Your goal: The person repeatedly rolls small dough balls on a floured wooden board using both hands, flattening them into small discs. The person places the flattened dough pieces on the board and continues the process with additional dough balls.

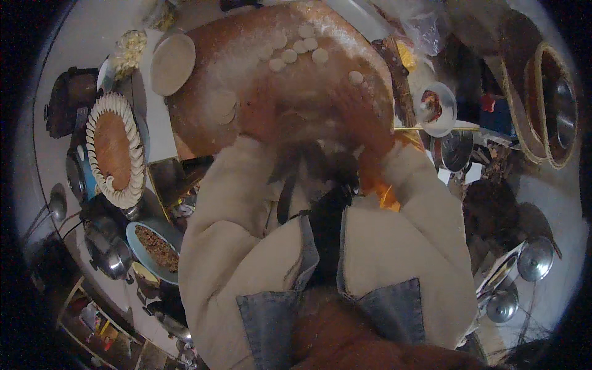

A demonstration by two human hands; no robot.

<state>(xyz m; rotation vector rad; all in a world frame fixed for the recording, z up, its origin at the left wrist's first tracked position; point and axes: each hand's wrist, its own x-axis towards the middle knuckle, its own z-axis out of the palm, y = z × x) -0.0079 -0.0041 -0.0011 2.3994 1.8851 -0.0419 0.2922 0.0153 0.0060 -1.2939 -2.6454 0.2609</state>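
Observation:
Both of my hands are blurred low over a large wooden board (208,60) dusted with flour. My left hand (259,111) is beside a few thin, round dough wrappers (223,107), and my right hand (363,113) is near the board's right side. A blurred horizontal band lies between them; I cannot tell whether it is a tool they grip. Several small flattened dough pieces (289,56) lie beyond my hands, with a single dough piece (355,77) off to the right.
At left, a round tray (113,152) carries folded dumplings around its rim. Below it is a light blue bowl (131,231) of minced filling (157,247). A pale round object (173,64) overlaps the board's left edge. On the right are a translucent bowl (446,111) with red contents and metal lids (535,259).

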